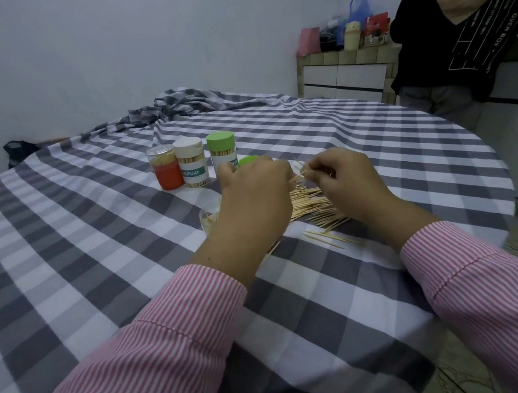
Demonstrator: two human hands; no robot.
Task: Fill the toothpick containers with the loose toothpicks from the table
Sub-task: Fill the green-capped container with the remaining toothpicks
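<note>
Above pile (pixel 311 204), toothpicks (pixel 296 177) between hands.

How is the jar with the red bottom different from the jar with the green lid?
The red-bottomed jar has a clear top; the green-lidded jar has a solid green cap. The red-bottomed jar is shorter and stands at the left end of the row; the green-lidded jar is taller and nearest the left hand. The red-bottomed jar's lower half is red; the green-lidded jar's is white-labelled. Both stand upright and hold toothpicks.

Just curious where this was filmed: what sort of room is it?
Probably a home kitchen or dining corner: a table under a checked cloth, a tiled counter with bags and packets on top, and toothpick containers on the table.
</note>
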